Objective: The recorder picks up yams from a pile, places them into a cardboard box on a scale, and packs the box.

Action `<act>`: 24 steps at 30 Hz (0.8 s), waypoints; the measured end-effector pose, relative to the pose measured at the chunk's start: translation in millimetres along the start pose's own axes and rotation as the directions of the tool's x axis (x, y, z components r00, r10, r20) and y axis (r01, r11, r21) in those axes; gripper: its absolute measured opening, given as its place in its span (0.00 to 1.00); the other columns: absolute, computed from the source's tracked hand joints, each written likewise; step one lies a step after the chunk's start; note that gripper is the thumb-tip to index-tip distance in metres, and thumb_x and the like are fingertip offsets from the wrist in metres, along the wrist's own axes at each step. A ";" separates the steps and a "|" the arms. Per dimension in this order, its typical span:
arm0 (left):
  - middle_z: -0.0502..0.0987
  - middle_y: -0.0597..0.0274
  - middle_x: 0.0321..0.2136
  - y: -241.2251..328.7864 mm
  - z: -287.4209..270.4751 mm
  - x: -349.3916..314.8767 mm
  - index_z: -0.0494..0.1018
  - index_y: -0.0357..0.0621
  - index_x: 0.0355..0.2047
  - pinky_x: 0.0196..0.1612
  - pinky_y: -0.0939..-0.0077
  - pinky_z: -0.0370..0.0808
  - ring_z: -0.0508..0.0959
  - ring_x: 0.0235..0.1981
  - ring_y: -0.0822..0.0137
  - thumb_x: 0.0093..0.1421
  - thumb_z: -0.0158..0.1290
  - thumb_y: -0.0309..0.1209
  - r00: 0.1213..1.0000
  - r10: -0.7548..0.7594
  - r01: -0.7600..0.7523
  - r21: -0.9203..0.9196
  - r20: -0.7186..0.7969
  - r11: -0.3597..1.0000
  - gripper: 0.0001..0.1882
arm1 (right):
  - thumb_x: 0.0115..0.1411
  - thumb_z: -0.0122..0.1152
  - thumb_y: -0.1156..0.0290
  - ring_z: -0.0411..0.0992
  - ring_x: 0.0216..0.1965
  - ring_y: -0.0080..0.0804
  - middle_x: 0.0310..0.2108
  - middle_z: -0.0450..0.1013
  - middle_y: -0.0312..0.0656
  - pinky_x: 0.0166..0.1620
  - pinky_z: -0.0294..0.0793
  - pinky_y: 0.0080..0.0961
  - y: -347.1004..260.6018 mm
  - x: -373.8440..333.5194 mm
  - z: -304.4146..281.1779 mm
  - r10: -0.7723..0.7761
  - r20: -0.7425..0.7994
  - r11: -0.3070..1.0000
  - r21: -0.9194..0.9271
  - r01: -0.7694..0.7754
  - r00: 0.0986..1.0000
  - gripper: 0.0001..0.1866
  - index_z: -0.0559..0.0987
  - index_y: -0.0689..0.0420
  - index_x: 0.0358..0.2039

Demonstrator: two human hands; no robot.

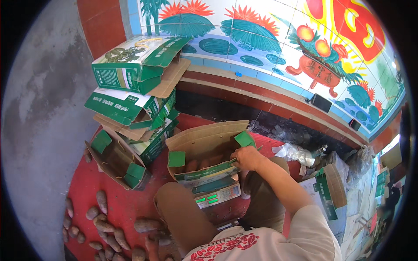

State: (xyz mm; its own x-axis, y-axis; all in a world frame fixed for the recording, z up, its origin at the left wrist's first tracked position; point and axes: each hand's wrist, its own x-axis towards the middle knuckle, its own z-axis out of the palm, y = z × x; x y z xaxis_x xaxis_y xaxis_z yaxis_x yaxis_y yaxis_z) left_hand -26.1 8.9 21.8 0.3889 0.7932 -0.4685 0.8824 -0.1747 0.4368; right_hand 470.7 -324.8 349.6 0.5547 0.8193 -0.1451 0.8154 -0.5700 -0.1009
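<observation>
On the scale [224, 194] | right fingers [236, 155] clamped on boxy cardboard carton [204, 138] | left fingers [152, 249] near lumpy oblong tubers [104, 226], grip unclear

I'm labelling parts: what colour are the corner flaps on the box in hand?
The corner flaps are green, clearest in the head view.
</observation>
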 end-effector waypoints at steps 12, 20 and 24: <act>0.68 0.62 0.41 224.8 -151.9 -11.7 0.64 0.40 0.46 0.49 0.74 0.66 0.69 0.43 0.69 0.50 0.61 0.27 0.777 0.242 -0.599 -0.564 -0.582 0.569 0.24 | 0.50 0.59 0.60 0.74 0.37 0.45 0.32 0.76 0.45 0.42 0.72 0.37 14.3 -19.1 2.6 -0.164 -0.057 0.942 0.288 0.173 0.985 0.14 0.80 0.51 0.36; 0.67 0.60 0.46 377.7 -206.3 -77.2 0.63 0.43 0.51 0.50 0.70 0.68 0.69 0.47 0.65 0.52 0.59 0.27 0.753 0.383 -0.654 -0.673 -0.535 0.345 0.26 | 0.48 0.63 0.68 0.75 0.37 0.41 0.33 0.77 0.44 0.41 0.72 0.33 17.8 -27.7 -13.1 -0.130 -0.036 0.835 0.534 0.129 0.991 0.12 0.81 0.53 0.35; 0.67 0.60 0.47 432.9 -186.7 -99.2 0.64 0.43 0.50 0.50 0.72 0.67 0.68 0.48 0.66 0.50 0.60 0.25 0.733 0.576 -0.614 -0.716 -0.361 0.333 0.27 | 0.48 0.64 0.68 0.75 0.37 0.40 0.33 0.77 0.42 0.41 0.72 0.32 16.4 -27.8 -10.3 -0.147 0.050 0.838 0.536 0.098 0.988 0.12 0.81 0.52 0.35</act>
State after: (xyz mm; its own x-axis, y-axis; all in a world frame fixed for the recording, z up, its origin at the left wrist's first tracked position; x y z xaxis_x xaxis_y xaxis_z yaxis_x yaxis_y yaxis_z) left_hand 267.8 -36.6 400.7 0.6983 0.6915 0.1849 -0.1340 -0.1275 0.9827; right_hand 470.3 -356.2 362.1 0.4200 0.8900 -0.1776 0.6491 -0.4314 -0.6266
